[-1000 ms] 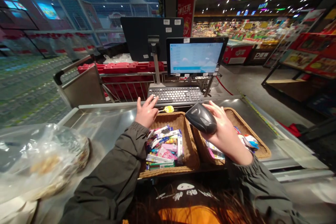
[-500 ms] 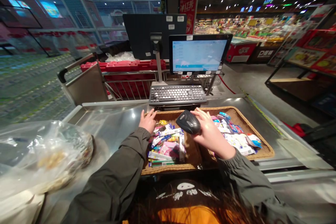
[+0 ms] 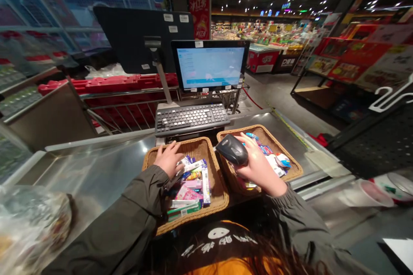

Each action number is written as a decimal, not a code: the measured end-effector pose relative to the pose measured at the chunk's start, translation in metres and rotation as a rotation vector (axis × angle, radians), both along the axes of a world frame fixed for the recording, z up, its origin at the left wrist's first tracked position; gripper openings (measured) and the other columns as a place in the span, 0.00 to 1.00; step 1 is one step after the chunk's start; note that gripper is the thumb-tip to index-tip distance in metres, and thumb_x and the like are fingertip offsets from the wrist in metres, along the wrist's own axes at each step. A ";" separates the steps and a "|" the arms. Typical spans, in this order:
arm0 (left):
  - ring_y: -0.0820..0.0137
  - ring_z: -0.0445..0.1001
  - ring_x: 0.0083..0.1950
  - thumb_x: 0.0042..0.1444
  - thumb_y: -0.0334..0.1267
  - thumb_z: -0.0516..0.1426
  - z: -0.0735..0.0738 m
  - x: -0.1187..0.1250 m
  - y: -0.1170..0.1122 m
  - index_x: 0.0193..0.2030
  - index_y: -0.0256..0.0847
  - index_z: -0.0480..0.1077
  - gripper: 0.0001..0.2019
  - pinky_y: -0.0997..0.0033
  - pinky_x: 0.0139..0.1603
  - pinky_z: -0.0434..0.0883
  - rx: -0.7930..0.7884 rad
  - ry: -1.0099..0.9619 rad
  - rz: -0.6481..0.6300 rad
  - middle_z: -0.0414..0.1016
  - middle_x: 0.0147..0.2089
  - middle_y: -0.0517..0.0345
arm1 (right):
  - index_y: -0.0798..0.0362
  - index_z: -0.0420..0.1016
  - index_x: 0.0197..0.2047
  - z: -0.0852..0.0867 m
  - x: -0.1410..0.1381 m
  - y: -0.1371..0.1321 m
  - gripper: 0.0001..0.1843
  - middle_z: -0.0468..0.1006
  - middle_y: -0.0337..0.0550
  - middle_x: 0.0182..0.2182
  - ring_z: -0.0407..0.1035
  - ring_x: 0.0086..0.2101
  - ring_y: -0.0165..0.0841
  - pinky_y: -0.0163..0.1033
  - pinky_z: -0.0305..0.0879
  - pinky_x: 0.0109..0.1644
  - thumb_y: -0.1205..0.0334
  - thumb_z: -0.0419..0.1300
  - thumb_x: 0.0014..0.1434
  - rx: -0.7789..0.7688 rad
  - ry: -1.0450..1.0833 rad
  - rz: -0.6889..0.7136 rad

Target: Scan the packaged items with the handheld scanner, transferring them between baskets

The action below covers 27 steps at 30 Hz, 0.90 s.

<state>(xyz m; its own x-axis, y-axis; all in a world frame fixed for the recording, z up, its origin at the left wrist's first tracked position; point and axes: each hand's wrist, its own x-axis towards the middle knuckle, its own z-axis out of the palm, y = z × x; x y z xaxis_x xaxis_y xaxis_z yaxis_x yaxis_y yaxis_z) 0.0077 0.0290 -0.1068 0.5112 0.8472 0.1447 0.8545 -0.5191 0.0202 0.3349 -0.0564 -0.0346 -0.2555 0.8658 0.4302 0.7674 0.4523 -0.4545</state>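
Note:
My right hand (image 3: 258,165) is wrapped round a black handheld barcode scanner (image 3: 232,149), held above the right wicker basket (image 3: 295,171). That basket contains a blue-and-white package (image 3: 283,160) and other small packets, partly covered by my hand. Over the left edge of the left wicker basket (image 3: 219,195) lies my left hand (image 3: 168,160), fingers spread, its fingertips close to the packets. Inside are several slim white-and-purple packs (image 3: 205,184), a pink packet (image 3: 186,193) and a green box (image 3: 183,210). Whether my left fingertips touch anything there, I cannot tell.
Behind the baskets stand a keyboard (image 3: 192,118), a lit monitor (image 3: 211,66) and a second screen seen from behind (image 3: 142,41). A clear plastic bag (image 3: 35,219) lies on the metal counter (image 3: 106,172) at left. Cups and a can (image 3: 395,187) are at right.
The view has turned right. My left hand has come further over the left basket, which now sits angled with a gap between it and the right one. My right hand still holds the scanner.

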 end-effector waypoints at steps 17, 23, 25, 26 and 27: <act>0.42 0.55 0.72 0.54 0.57 0.59 -0.030 0.270 0.021 0.44 0.39 0.80 0.24 0.31 0.71 0.41 -0.236 0.152 -0.103 0.69 0.64 0.35 | 0.54 0.66 0.61 -0.014 0.129 -0.013 0.32 0.71 0.59 0.58 0.59 0.64 0.54 0.67 0.54 0.66 0.56 0.62 0.54 0.147 0.068 -0.422; 0.43 0.58 0.70 0.48 0.57 0.61 -0.040 0.272 0.024 0.46 0.41 0.79 0.25 0.29 0.69 0.45 -0.297 0.138 -0.050 0.71 0.62 0.36 | 0.53 0.66 0.62 -0.018 0.140 0.006 0.34 0.72 0.59 0.58 0.59 0.64 0.54 0.67 0.51 0.67 0.55 0.64 0.53 0.116 0.094 -0.402; 0.43 0.61 0.68 0.46 0.55 0.62 -0.039 0.269 0.026 0.47 0.41 0.78 0.25 0.33 0.70 0.49 -0.283 0.079 -0.008 0.71 0.62 0.36 | 0.53 0.66 0.62 -0.018 0.139 0.013 0.34 0.72 0.59 0.59 0.59 0.64 0.54 0.67 0.51 0.67 0.55 0.63 0.52 0.109 0.102 -0.380; 0.44 0.62 0.68 0.46 0.53 0.62 -0.038 0.267 0.027 0.48 0.41 0.78 0.25 0.35 0.70 0.50 -0.266 0.043 0.012 0.71 0.62 0.36 | 0.53 0.66 0.61 -0.018 0.138 0.016 0.33 0.72 0.59 0.59 0.60 0.64 0.54 0.67 0.51 0.67 0.56 0.63 0.53 0.113 0.107 -0.369; 0.44 0.63 0.67 0.46 0.52 0.62 -0.036 0.265 0.029 0.48 0.40 0.78 0.24 0.36 0.71 0.51 -0.246 0.011 0.029 0.71 0.62 0.37 | 0.53 0.66 0.61 -0.017 0.136 0.019 0.32 0.71 0.59 0.59 0.60 0.64 0.54 0.67 0.52 0.67 0.56 0.63 0.53 0.119 0.112 -0.357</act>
